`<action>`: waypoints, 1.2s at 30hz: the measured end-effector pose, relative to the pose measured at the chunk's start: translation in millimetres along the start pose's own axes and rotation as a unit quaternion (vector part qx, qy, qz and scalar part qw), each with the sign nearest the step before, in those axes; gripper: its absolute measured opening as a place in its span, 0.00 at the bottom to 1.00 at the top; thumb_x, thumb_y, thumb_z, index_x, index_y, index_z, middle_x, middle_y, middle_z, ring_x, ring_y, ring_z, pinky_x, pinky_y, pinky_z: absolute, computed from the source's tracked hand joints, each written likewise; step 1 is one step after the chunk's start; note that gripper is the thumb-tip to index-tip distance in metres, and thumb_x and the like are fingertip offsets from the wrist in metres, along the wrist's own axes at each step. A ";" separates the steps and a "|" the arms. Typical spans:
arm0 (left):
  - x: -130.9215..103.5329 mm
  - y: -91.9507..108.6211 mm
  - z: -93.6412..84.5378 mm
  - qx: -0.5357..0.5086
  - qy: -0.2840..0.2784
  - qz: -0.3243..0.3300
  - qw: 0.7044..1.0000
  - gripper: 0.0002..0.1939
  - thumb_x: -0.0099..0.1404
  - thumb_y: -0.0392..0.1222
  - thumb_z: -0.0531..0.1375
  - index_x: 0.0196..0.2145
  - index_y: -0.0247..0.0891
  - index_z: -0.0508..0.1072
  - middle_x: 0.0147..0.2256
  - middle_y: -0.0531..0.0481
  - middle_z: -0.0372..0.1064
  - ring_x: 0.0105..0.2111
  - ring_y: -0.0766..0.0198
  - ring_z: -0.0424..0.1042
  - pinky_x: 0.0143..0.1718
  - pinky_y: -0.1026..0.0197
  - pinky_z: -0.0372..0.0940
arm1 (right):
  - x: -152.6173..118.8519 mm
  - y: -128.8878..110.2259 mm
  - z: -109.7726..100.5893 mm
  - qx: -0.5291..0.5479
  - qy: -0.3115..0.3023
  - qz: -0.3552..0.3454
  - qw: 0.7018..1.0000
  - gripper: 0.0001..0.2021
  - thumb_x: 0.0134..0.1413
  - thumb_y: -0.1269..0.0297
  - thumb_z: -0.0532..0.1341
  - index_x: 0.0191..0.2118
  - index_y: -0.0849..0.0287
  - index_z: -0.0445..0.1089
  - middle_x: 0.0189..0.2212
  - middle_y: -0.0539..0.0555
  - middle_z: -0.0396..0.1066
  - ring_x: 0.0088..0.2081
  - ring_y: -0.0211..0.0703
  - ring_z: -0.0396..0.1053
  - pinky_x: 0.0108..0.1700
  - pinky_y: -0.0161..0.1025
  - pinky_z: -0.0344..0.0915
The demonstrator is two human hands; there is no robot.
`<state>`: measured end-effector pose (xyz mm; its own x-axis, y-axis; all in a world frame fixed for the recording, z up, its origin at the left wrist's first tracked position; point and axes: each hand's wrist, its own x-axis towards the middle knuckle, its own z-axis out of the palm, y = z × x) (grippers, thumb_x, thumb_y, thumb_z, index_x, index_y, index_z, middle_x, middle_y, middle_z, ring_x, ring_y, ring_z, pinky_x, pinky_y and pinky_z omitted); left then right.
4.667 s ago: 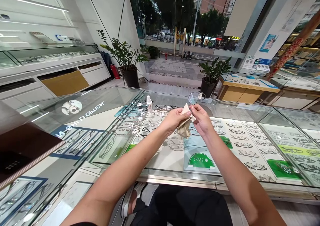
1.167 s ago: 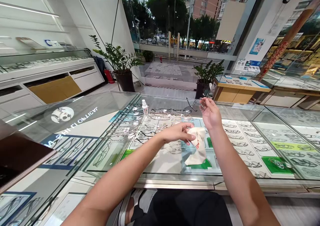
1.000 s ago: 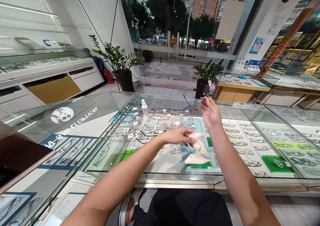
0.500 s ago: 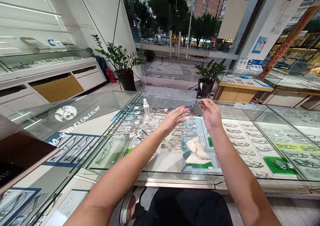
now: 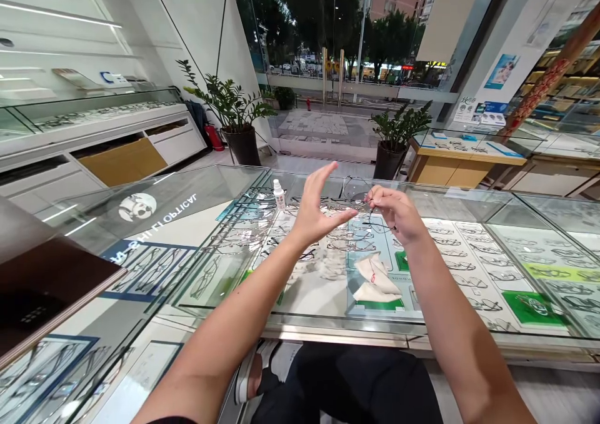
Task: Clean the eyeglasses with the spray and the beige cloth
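My right hand [image 5: 397, 212] pinches a thin-framed pair of glasses [image 5: 357, 191] and holds it above the glass counter [image 5: 140, 224]. My left hand [image 5: 315, 206] is raised beside the glasses, its fingers spread upward and its thumb reaching toward the frame; whether it touches the frame is unclear. A cream cleaning cloth [image 5: 375, 278] lies crumpled on the counter just below both hands, with nothing holding it. A small white spray bottle [image 5: 279, 194] stands on the glass to the left of my left hand.
Under the counter glass lie several rows of glasses frames and green display cards [image 5: 532, 306]. A brown board [image 5: 42, 280] sits at the left edge. Two potted plants [image 5: 234, 108] stand beyond the counter by the shop window. My dark-trousered knees are below the counter's near edge.
My left hand let the cloth drop onto the counter and rose to the glasses. My right hand brought the glasses lower and closer in.
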<state>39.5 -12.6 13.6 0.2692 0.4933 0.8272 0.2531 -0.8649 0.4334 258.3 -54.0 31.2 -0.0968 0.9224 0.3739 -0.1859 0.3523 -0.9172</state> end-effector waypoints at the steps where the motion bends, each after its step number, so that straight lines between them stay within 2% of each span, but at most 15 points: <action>1: 0.9 0.5 -0.9 0.008 -0.008 0.010 1.000 0.47 0.60 0.66 0.70 0.70 0.51 0.60 0.64 0.41 0.68 0.63 0.47 0.67 0.64 0.40 0.62 | 0.0 0.4 0.2 0.000 -0.011 0.009 1.000 0.06 0.47 0.63 0.68 0.23 0.54 0.76 0.31 0.53 0.68 0.43 0.48 0.66 0.48 0.45 0.62; 3: 1.3 1.3 -0.1 0.017 -0.009 0.019 1.000 0.42 0.61 0.65 0.70 0.67 0.49 0.65 0.57 0.42 0.73 0.57 0.49 0.71 0.61 0.41 0.65 | 0.1 1.5 0.7 -0.001 -0.026 0.026 0.999 0.06 0.47 0.63 0.67 0.22 0.55 0.76 0.30 0.53 0.68 0.42 0.47 0.65 0.47 0.44 0.62; 6: 0.1 2.6 2.5 0.026 0.006 0.014 1.000 0.35 0.61 0.64 0.71 0.60 0.47 0.72 0.53 0.43 0.74 0.54 0.51 0.72 0.58 0.44 0.68 | 0.3 3.1 1.7 0.004 -0.031 0.040 0.999 0.06 0.47 0.63 0.67 0.22 0.55 0.75 0.30 0.54 0.68 0.41 0.47 0.65 0.45 0.43 0.63; 11: -1.4 5.4 2.7 0.010 -0.001 -0.013 1.000 0.33 0.59 0.63 0.72 0.57 0.46 0.74 0.51 0.43 0.73 0.53 0.52 0.73 0.57 0.46 0.69 | 0.5 4.9 3.7 0.001 -0.027 0.049 0.998 0.08 0.47 0.61 0.67 0.22 0.55 0.74 0.30 0.53 0.68 0.37 0.46 0.65 0.43 0.44 0.66; 15: -2.6 6.3 3.9 0.015 0.017 -0.022 1.000 0.30 0.61 0.61 0.71 0.56 0.46 0.75 0.49 0.44 0.73 0.49 0.53 0.73 0.54 0.47 0.70 | 0.6 7.0 4.3 -0.007 -0.025 0.045 0.999 0.09 0.49 0.59 0.67 0.22 0.55 0.74 0.29 0.53 0.69 0.37 0.46 0.66 0.44 0.44 0.67; 18: -3.7 5.8 5.6 0.019 0.058 -0.033 0.998 0.29 0.62 0.59 0.71 0.56 0.46 0.75 0.49 0.44 0.73 0.48 0.55 0.72 0.51 0.49 0.71 | 0.5 9.1 3.8 0.000 -0.017 0.027 0.999 0.13 0.55 0.51 0.64 0.31 0.55 0.78 0.34 0.54 0.74 0.39 0.48 0.70 0.46 0.46 0.69; 21: -4.7 4.3 7.1 0.034 0.129 -0.068 0.989 0.29 0.63 0.59 0.71 0.57 0.46 0.74 0.51 0.43 0.71 0.50 0.54 0.72 0.48 0.50 0.71 | 0.0 13.9 4.8 -0.018 0.028 -0.026 0.999 0.19 0.59 0.45 0.61 0.46 0.52 0.78 0.43 0.55 0.77 0.47 0.51 0.73 0.53 0.50 0.70; 23: -5.5 2.6 8.3 0.043 0.179 -0.100 0.978 0.29 0.63 0.60 0.70 0.56 0.45 0.73 0.51 0.43 0.70 0.50 0.54 0.72 0.48 0.51 0.71 | -0.9 19.1 7.8 -0.089 0.091 -0.091 0.988 0.23 0.57 0.46 0.64 0.54 0.49 0.73 0.50 0.56 0.75 0.54 0.53 0.72 0.58 0.52 0.68; 25: -6.3 0.8 9.7 0.042 0.213 -0.128 0.968 0.29 0.63 0.61 0.70 0.56 0.44 0.73 0.52 0.42 0.69 0.50 0.54 0.72 0.48 0.51 0.71 | -2.6 25.0 13.0 -0.188 0.152 -0.152 0.958 0.29 0.53 0.47 0.70 0.60 0.47 0.68 0.56 0.57 0.72 0.58 0.54 0.70 0.62 0.55 0.66; 27: -6.9 -0.8 11.0 0.036 0.226 -0.148 0.962 0.30 0.63 0.61 0.70 0.56 0.44 0.73 0.52 0.42 0.69 0.50 0.55 0.72 0.48 0.52 0.71 | -4.6 30.1 19.1 -0.272 0.187 -0.191 0.924 0.33 0.52 0.48 0.72 0.62 0.47 0.66 0.57 0.58 0.71 0.59 0.56 0.69 0.63 0.57 0.65; 30: -7.3 -1.3 12.5 0.033 0.230 -0.158 0.960 0.30 0.62 0.62 0.70 0.55 0.44 0.73 0.52 0.42 0.69 0.50 0.55 0.72 0.48 0.53 0.71 | -7.0 34.4 26.1 -0.329 0.204 -0.214 0.897 0.31 0.55 0.48 0.72 0.61 0.47 0.66 0.55 0.59 0.72 0.56 0.56 0.70 0.61 0.59 0.66; 36: -7.9 0.9 13.1 0.049 0.231 -0.151 0.960 0.29 0.63 0.61 0.70 0.55 0.44 0.73 0.51 0.43 0.69 0.50 0.55 0.72 0.49 0.53 0.71 | -7.0 35.5 27.7 -0.335 0.213 -0.209 0.894 0.27 0.57 0.47 0.70 0.59 0.47 0.68 0.51 0.57 0.72 0.52 0.55 0.72 0.57 0.57 0.68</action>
<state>49.8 -16.0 2.8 -0.2660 0.6056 0.7500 0.3479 -0.6653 0.6606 225.3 -52.4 -0.1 0.2526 0.6140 0.7478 0.5223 0.5641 -0.6396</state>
